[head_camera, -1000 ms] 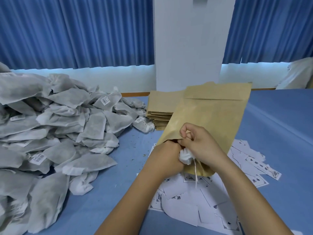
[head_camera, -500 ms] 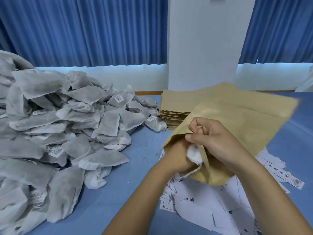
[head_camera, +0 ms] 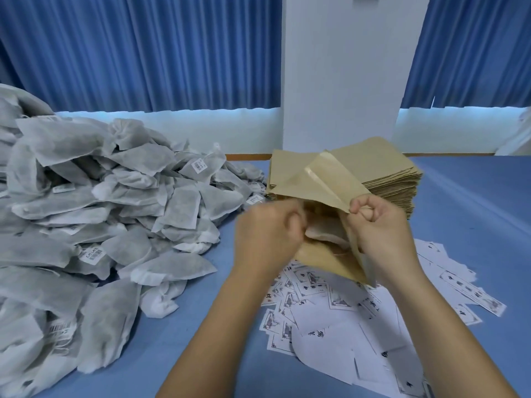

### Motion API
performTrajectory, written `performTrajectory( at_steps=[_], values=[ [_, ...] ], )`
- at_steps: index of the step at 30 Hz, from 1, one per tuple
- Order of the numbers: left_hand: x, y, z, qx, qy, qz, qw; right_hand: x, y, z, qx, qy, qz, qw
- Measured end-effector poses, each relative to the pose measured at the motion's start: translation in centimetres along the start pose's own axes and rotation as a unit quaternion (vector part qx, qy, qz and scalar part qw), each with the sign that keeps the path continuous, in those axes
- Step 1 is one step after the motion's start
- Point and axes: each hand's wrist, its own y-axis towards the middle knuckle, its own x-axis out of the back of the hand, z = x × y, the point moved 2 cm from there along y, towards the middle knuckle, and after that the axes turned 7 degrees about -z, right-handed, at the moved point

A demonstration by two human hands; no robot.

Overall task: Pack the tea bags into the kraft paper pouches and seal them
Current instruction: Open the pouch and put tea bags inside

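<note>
head view: the right hand (head_camera: 382, 234) pinches the upper lip of a kraft paper pouch (head_camera: 324, 179) between thumb and curled fingers. it holds the pouch above the counter (head_camera: 474, 214) with the mouth pulled wide, so the glossy lining shows. the left hand (head_camera: 267, 234) is at the mouth with its fingers curled, but it is blurred and i cannot tell whether it grips anything. a pale tea bag (head_camera: 326, 235) sits partly inside the mouth, between the two hands. the stack of pouches (head_camera: 388, 173) lies just behind, the pile of tea bags (head_camera: 100, 214) is to the left, and printed labels (head_camera: 330, 311) are scattered under the forearms.

what could go wrong, as i judge it:
- the tea bag looks only part way in. if it bunches at the mouth, its fabric or string could lie across the sealing strip and the closure would not hold.
- the pouch hangs from one pinch on a thin lip. a hard push from the left hand could tear the paper at the corner, or pull it from the fingers onto the labels.
- forcing the soft bag could split it and spill tea inside.
</note>
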Motion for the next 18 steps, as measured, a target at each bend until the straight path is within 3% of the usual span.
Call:
performTrajectory(
  at_steps=[1, 2, 3, 4, 5, 6, 7, 10, 13, 18],
  values=[
    [0.7, 0.3, 1.6, 0.063, 0.062, -0.055, 0.995, 0.2, -0.1, 0.1, 0.010, -0.008, -0.004, 1.000],
    [0.9, 0.4, 3.5, 0.154, 0.166, -0.031, 0.974, 0.2, -0.3, 0.2, 0.022, -0.018, -0.010, 1.000],
    [1.0, 0.2, 5.5, 0.257, 0.280, 0.059, 0.923, 0.1, -0.6, 0.3, 0.033, -0.030, -0.016, 0.999],
    [1.0, -0.5, 7.1, 0.355, 0.345, 0.174, 0.851, -0.1, -1.0, 0.5, 0.044, -0.040, -0.020, 0.998],
    [0.9, -1.3, 8.3, 0.426, 0.352, 0.261, 0.792, -0.4, -1.3, 0.7, 0.054, -0.050, -0.017, 0.997],
    [0.6, -2.1, 9.4, 0.466, 0.341, 0.307, 0.757, -0.8, -1.6, 0.8, 0.062, -0.059, -0.011, 0.996],
    [0.2, -2.8, 10.1, 0.470, 0.337, 0.326, 0.748, -1.0, -1.9, 0.9, 0.068, -0.066, -0.006, 0.996],
    [-0.6, -2.7, 11.1, 0.384, 0.382, 0.312, 0.780, -1.2, -2.5, 1.4, 0.095, -0.079, 0.007, 0.992],
    [-0.9, -2.2, 11.2, 0.349, 0.401, 0.300, 0.792, -0.7, -3.2, 2.5, 0.157, -0.088, 0.027, 0.983],
    [-1.9, -2.5, 8.5, 0.280, 0.379, 0.313, 0.825, -0.2, -3.4, 3.4, 0.199, -0.126, -0.009, 0.972]
  ],
)
